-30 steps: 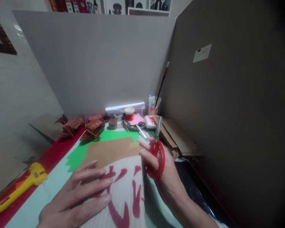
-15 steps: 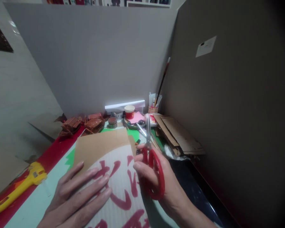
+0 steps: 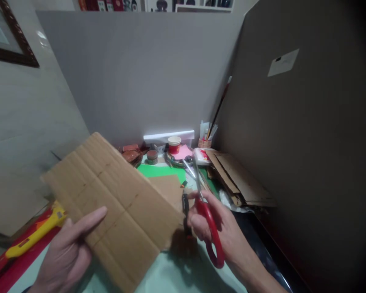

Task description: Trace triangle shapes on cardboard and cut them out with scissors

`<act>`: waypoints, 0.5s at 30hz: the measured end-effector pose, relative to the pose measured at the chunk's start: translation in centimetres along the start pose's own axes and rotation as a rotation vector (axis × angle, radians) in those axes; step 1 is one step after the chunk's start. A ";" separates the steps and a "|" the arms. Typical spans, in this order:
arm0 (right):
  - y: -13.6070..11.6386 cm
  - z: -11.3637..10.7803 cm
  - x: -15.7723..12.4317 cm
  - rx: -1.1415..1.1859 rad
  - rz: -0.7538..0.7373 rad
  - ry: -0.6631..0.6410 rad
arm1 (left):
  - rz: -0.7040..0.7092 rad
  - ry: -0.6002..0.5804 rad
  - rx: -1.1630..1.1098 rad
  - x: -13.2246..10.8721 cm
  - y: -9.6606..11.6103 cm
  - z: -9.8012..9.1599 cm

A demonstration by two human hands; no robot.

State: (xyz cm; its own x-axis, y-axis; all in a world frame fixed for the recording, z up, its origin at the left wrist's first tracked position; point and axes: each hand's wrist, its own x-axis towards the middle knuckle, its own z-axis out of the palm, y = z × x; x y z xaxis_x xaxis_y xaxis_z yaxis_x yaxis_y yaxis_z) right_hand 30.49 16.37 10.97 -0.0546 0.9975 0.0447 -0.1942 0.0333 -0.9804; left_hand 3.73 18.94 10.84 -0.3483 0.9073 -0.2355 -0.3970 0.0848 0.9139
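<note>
A creased piece of brown cardboard (image 3: 118, 203) is lifted and tilted above the table, its plain side toward me. My left hand (image 3: 70, 244) grips it at the lower left, thumb lying on top and the other fingers behind it. To the right, my right hand (image 3: 213, 219) holds red-handled scissors (image 3: 212, 232), blades pointing up and away from me. Beside the right fingers, a black marker-like tool (image 3: 186, 211) lies on the table. Another brown cardboard sheet (image 3: 167, 187) lies behind the lifted piece, on bright green paper (image 3: 149, 171).
A yellow glue gun (image 3: 39, 234) rests at the left. Farther back are a red paper cup (image 3: 174, 146), pink paper (image 3: 183, 152) and a brush holder (image 3: 205, 143). Stacked cardboard (image 3: 247, 179) lies right, beside a grey partition (image 3: 317, 142).
The cardboard with red characters has been lifted and turned, so its plain brown side now shows. My left hand went from lying flat to gripping it. The scissors stay in my right hand.
</note>
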 end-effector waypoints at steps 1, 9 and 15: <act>0.1 0.1 0.0 0.007 0.015 -0.022 | -0.046 0.019 -0.014 0.0 0.1 0.2; 0.9 2.6 -0.5 0.086 0.098 -0.004 | -0.162 -0.067 -0.029 -0.5 -0.6 1.1; 1.9 2.6 -0.6 0.118 0.029 0.210 | -0.274 -0.183 -0.220 -1.9 -0.5 1.7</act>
State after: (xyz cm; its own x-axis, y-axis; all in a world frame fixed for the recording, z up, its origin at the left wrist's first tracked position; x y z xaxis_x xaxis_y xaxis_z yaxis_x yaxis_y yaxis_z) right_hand 27.59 15.63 9.57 0.1405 0.9894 -0.0362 -0.3092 0.0091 -0.9510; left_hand 6.01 17.91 11.41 -0.0550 0.9235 -0.3795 -0.6336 0.2615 0.7281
